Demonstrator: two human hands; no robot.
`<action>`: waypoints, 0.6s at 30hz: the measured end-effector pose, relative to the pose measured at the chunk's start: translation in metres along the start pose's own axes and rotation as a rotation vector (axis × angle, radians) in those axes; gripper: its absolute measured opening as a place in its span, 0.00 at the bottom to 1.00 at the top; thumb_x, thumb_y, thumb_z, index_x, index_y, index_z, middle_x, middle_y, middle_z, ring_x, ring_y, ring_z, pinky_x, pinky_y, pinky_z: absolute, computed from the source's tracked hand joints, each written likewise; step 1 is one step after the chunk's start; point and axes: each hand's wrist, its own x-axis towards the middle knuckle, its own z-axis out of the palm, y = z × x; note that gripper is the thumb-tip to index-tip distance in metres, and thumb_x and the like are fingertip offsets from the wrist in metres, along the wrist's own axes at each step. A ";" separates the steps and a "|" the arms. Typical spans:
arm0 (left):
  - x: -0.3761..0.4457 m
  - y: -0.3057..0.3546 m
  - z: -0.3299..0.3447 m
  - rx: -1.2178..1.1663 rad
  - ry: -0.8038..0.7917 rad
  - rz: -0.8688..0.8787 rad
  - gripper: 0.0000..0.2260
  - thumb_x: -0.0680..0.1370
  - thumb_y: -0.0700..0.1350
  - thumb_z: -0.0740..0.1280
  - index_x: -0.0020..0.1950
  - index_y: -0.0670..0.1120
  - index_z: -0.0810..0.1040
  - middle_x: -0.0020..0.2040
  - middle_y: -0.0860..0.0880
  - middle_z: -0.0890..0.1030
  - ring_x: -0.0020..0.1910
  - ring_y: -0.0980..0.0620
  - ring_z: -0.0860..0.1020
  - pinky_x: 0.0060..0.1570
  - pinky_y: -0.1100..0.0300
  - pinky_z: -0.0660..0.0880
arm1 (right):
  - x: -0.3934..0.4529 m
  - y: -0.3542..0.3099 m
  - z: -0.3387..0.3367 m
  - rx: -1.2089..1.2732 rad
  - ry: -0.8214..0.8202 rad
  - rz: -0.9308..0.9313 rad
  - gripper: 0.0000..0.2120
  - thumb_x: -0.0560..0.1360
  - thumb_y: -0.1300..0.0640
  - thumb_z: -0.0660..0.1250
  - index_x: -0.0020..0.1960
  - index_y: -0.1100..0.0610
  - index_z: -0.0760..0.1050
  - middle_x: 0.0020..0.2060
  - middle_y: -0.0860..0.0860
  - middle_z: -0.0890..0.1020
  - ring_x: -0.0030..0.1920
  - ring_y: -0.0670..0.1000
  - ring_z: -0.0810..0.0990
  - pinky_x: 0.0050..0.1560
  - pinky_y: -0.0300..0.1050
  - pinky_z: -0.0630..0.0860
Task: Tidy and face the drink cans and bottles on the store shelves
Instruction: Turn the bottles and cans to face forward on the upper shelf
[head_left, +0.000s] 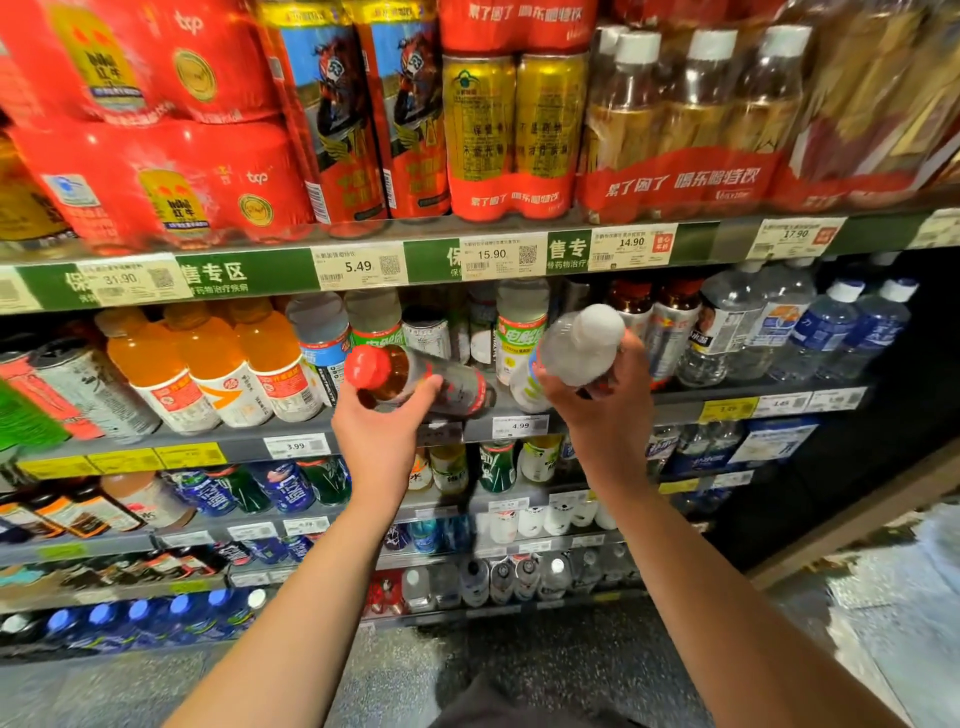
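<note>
My left hand (382, 431) grips a bottle with a red cap (415, 376) and amber drink inside, tilted with its cap toward me at the second shelf's front edge. My right hand (605, 405) holds a white-capped pale bottle (576, 345), also tipped toward me, in front of the same shelf. Behind them stand upright white bottles with green labels (521, 332) and small cans (426, 332). Orange-drink bottles (208, 364) line the shelf to the left.
The shelf edge (675, 408) carries price tags. Red multipacks (156, 119) and gold cans (511, 130) fill the top shelf. Water bottles (831, 332) stand at the right. Lower shelves hold more bottles and cans (291, 488). Speckled floor (519, 649) lies below.
</note>
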 end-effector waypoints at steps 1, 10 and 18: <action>0.000 0.003 -0.005 -0.028 0.018 -0.001 0.23 0.67 0.48 0.82 0.58 0.47 0.79 0.51 0.52 0.84 0.51 0.56 0.82 0.58 0.63 0.75 | -0.001 -0.002 0.004 0.034 -0.026 0.007 0.31 0.69 0.58 0.80 0.65 0.50 0.68 0.58 0.48 0.78 0.57 0.43 0.80 0.53 0.40 0.81; 0.002 0.011 -0.039 -0.091 0.104 0.013 0.23 0.67 0.45 0.82 0.59 0.45 0.79 0.50 0.52 0.83 0.48 0.62 0.80 0.53 0.72 0.74 | 0.017 0.004 0.076 0.003 -0.103 0.030 0.34 0.64 0.58 0.81 0.66 0.57 0.71 0.55 0.53 0.82 0.54 0.43 0.82 0.54 0.37 0.79; 0.002 0.012 -0.049 -0.012 0.075 0.022 0.23 0.66 0.46 0.82 0.58 0.48 0.79 0.49 0.54 0.83 0.47 0.62 0.80 0.52 0.73 0.73 | 0.033 0.020 0.114 -0.239 -0.054 0.050 0.26 0.64 0.48 0.80 0.55 0.56 0.74 0.41 0.54 0.83 0.42 0.55 0.81 0.42 0.49 0.78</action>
